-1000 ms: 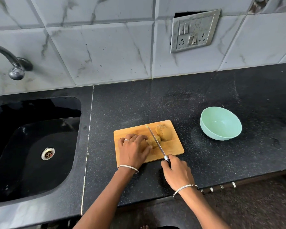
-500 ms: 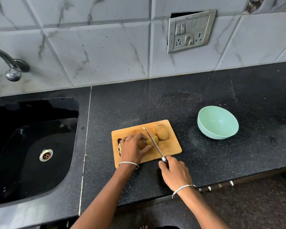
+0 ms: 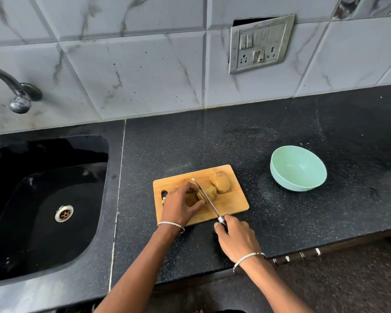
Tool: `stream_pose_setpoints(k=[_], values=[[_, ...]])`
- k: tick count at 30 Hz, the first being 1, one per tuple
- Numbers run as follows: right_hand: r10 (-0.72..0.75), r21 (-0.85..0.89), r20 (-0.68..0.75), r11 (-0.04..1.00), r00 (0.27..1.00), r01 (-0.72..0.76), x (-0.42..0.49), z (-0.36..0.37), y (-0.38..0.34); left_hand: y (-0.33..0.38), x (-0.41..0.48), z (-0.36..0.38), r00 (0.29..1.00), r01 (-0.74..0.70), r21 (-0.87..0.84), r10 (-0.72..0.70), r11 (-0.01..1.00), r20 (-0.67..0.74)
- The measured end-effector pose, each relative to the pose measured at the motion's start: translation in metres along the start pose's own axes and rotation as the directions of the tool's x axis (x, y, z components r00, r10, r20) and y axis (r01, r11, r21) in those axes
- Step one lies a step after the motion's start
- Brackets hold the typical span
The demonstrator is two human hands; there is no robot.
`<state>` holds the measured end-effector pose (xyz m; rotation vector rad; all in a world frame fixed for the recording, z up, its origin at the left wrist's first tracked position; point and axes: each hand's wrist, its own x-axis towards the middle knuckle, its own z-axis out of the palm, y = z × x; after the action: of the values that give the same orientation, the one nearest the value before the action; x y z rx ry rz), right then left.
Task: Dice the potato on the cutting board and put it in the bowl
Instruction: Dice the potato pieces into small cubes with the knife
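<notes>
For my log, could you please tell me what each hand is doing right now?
Left hand: holding a potato piece.
Right hand: gripping the knife.

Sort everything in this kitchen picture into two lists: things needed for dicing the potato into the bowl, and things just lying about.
Needed: potato, cutting board, knife, bowl, left hand holding the potato, right hand gripping the knife.

Lying about: sink, tap, switch panel.

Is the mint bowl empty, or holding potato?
Empty: the bowl shows a bare green inside; the potato pieces lie on the cutting board.
</notes>
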<state>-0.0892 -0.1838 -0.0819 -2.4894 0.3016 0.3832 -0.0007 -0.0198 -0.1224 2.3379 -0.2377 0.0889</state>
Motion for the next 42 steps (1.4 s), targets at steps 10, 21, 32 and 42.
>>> stream_pose_setpoints(k=[10, 21, 32, 42], values=[[0.043, -0.125, 0.011, 0.991, 0.999, -0.041, -0.001, 0.007, -0.008, -0.001, -0.003, -0.002, 1.0, -0.026, 0.002, 0.026, 1.0, -0.017], [-0.031, -0.083, 0.05, 0.996, 0.998, 0.035, -0.007, 0.014, -0.02, -0.014, -0.009, -0.013, 1.0, -0.01, 0.021, 0.01, 1.0, -0.019], [-0.034, 0.022, 0.041, 0.999, 0.999, 0.033, 0.001, 0.009, -0.016, -0.015, -0.009, -0.018, 0.999, 0.011, 0.289, -0.001, 0.957, -0.036], [-0.037, -0.012, 0.061, 0.999, 0.997, 0.038, -0.003, 0.017, -0.018, -0.011, -0.011, -0.017, 0.996, 0.085, 0.319, -0.072, 0.944, -0.055]])
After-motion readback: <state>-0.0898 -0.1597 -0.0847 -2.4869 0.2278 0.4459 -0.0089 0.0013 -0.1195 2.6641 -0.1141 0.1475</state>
